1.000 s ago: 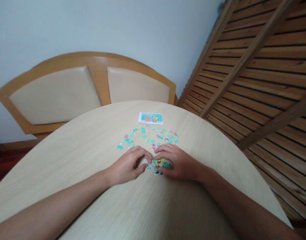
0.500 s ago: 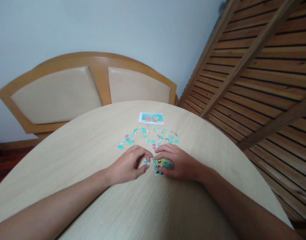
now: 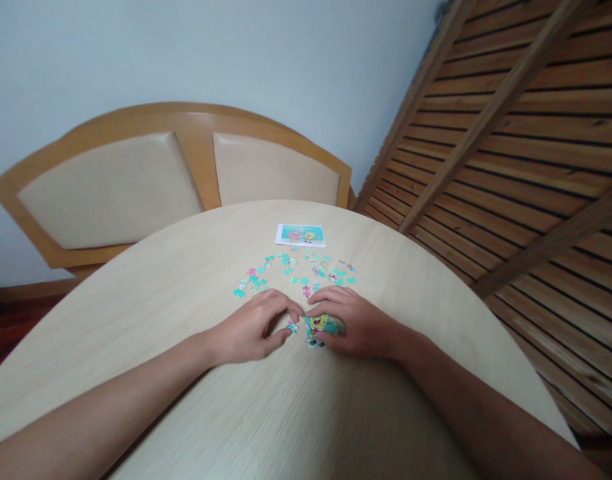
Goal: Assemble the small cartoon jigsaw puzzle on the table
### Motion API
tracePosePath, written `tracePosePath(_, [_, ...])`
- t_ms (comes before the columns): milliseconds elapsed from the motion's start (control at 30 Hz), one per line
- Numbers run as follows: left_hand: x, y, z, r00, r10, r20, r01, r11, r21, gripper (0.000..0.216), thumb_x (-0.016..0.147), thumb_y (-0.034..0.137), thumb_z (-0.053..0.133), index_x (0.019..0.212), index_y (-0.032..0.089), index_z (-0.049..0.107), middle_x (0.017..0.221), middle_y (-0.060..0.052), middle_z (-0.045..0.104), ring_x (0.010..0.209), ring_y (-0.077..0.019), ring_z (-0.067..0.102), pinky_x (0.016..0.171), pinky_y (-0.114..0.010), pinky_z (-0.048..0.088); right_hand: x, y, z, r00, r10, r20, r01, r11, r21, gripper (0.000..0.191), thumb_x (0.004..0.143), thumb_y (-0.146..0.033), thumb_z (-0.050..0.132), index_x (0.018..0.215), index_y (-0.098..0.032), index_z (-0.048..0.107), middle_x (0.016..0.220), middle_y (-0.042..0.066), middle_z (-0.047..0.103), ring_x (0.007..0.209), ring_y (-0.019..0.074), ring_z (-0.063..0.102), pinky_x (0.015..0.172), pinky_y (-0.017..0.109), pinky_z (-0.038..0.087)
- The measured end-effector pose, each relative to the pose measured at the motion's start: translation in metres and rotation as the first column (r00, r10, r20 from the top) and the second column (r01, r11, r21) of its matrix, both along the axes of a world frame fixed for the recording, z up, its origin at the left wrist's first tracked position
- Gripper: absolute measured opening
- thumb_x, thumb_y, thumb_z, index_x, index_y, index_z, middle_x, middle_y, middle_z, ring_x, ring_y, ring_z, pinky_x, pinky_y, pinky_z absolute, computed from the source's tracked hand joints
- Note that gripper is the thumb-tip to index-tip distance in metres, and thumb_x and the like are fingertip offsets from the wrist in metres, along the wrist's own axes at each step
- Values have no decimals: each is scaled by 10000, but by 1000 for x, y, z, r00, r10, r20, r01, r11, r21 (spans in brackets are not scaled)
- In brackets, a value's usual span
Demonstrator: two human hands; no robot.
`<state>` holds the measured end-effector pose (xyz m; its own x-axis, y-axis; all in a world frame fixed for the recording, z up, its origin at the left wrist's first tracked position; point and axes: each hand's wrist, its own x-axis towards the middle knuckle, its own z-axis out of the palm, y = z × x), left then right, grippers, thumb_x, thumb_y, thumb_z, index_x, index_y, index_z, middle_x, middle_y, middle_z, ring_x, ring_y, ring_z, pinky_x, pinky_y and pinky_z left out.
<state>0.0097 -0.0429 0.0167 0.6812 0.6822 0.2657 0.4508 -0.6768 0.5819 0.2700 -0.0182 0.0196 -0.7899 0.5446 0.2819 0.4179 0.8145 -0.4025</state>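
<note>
So the left hand point(image 3: 259, 327) is curved inward, thumb and index fingertips nearly together with a small teal-and-white cardboard puzzle piece point(image 3: 293, 327) between them. Looks like a light pinch to me, other fingers tucked in behind.

The right hand point(image 3: 353, 323) is half open and cupped over a joined-up puzzle section with a yellow cartoon character on it point(image 3: 317, 323). Fingers arch along the far side and the thumb is at the near edge; can't tell how hard it's pressing. That section lies on the round, pale wood-grain surface point(image 3: 211, 427), just right of the small piece, with a narrow gap between them.

Just beyond the hands there's a pink jigsaw piece point(image 3: 307, 291), and past that a loose arc of mostly teal puzzle pieces point(image 3: 287, 271), too small to make out individually. Behind those lies a flat rectangular picture card, teal with pink and yellow characters point(image 3: 301, 235).

Across the table is an arched wooden backrest with cream padded panels point(image 3: 111, 187).
</note>
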Motion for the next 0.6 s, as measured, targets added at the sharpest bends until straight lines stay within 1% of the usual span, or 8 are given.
tracePosePath(67, [0, 2, -1, 1000, -2, 12, 2, 1000, -17, 199, 895, 184, 643, 1080, 242, 595, 1118, -33, 668, 1077, -222, 591, 992, -398, 447, 0, 0, 1, 1000, 2, -1, -2, 1000, -4, 284, 874, -327, 669, 1129, -206, 694, 1220, 104, 681, 1175, 264, 607, 1012, 447, 444])
tracePosePath(133, [1, 3, -2, 1000, 6, 28, -5, 1000, -31, 158, 908, 226, 668, 1050, 239, 600, 1097, -30, 674, 1057, -216, 601, 974, -383, 453, 0, 0, 1, 1000, 4, 1, -4, 1000, -6, 284, 874, -328, 670, 1130, -206, 692, 1221, 102, 680, 1172, 262, 608, 1012, 444, 444])
tracePosePath(300, [4, 2, -6, 994, 101, 38, -101, 995, 4, 201, 912, 288, 707, 1081, 240, 609, 999, -16, 667, 970, -205, 617, 894, -358, 470, -1, 0, 0, 1000, -5, 2, 5, 1000, 6, 282, 871, -327, 672, 1124, -205, 693, 1215, 105, 683, 1168, 268, 611, 1003, 451, 450])
tracePosePath(400, [7, 2, -8, 989, 147, 32, -148, 989, 27, 210, 902, 299, 729, 1068, 245, 613, 988, -7, 675, 964, -208, 620, 887, -363, 466, -2, 0, -2, 1000, -5, -7, 5, 1000, 15, 282, 873, -329, 668, 1127, -209, 693, 1216, 104, 685, 1167, 270, 611, 1003, 451, 453])
tracePosePath(500, [8, 2, -9, 986, 161, 45, -162, 986, 37, 181, 900, 299, 736, 1020, 243, 613, 1001, -1, 690, 974, -208, 624, 899, -368, 460, -2, 0, -3, 1000, 6, -16, -6, 1000, 18, 277, 873, -337, 674, 1116, -207, 697, 1225, 103, 681, 1174, 268, 607, 1015, 447, 450])
tracePosePath(600, [8, 3, -9, 986, 162, 50, -164, 986, 34, 173, 901, 297, 733, 1011, 244, 612, 1017, -3, 697, 990, -211, 625, 911, -376, 460, -2, 0, -3, 1000, 6, -9, -6, 1000, 17, 274, 868, -329, 682, 1113, -208, 699, 1230, 101, 680, 1170, 265, 609, 1014, 445, 449])
